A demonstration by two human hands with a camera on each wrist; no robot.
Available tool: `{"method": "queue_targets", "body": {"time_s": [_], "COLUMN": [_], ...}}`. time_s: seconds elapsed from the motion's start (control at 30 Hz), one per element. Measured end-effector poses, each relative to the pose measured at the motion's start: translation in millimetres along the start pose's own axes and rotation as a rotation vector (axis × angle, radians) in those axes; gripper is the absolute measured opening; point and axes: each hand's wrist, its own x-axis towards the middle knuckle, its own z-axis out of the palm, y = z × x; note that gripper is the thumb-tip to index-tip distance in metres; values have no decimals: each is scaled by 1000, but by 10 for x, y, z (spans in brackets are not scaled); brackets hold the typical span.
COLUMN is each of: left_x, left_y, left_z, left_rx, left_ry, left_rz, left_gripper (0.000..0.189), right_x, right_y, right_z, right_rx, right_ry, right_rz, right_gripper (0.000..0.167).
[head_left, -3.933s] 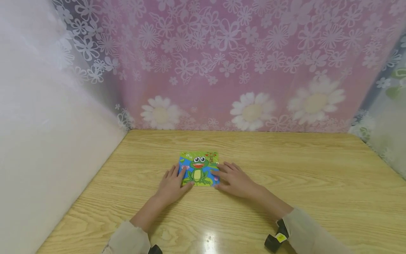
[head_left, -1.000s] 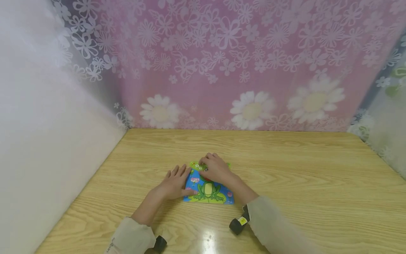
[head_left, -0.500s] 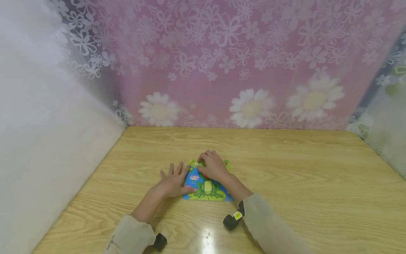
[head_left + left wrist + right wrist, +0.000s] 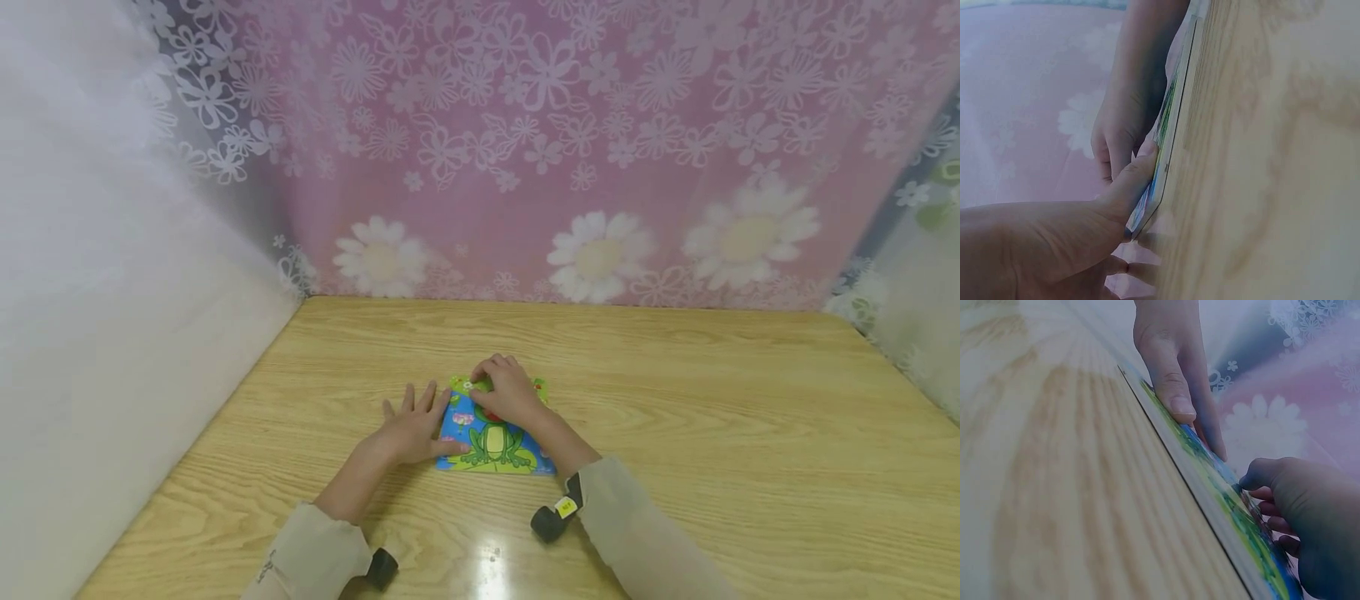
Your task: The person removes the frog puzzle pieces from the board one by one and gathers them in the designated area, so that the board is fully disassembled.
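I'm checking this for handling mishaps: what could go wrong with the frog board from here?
The frog board might pivot, since the left hand touches it only along its left side.
The right hand hides some of the board's upper part from the head camera, so a fingertip slip there could go unnoticed.

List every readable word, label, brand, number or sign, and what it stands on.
No text can be read.
Small yellow rectangular label on the black right-wrist device: its marks are too small to read.
Dark squiggly marks on the beige fabric left sleeve: illegible.
Colourful flat frog-picture board: no legible text visible.
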Motion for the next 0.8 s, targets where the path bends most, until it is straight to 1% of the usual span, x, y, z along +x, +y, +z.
{"method": "queue_targets", "body": {"time_s": [0.1, 0.2, 0.27, 0.4, 0.5, 0.67, 0.8], "left_x": [6, 10, 13, 18, 21, 32, 56], "left_y": [3, 2, 0, -6, -10, -19, -42], "left_z": [-2, 3, 4, 7, 14, 21, 39], "left_rx": [6, 5, 3, 4, -3, -2, 9], "left_ry": [-5, -6, -5, -2, -4, -8, -8], "left_rz": [-4, -9, -10, -8, -10, -10, -10], "left_gripper": [92, 92, 91, 92, 92, 93, 94], "right_x": [0, -1, -4, -1, 1, 0, -3], "right_y": [22, 52, 72, 106, 125, 131, 126], "right_z": [-18, -44, -63, -83, -76, -77, -103], "right_rx": [33, 93, 144, 204, 210, 191, 162], "right_ry": [-16, -46, -71, -104, -105, -111, -143], "right_rz": [-8, -14, -10, 7, 6, -1, -17], "right_gripper": [16, 15, 18, 24, 26, 25, 33]}}
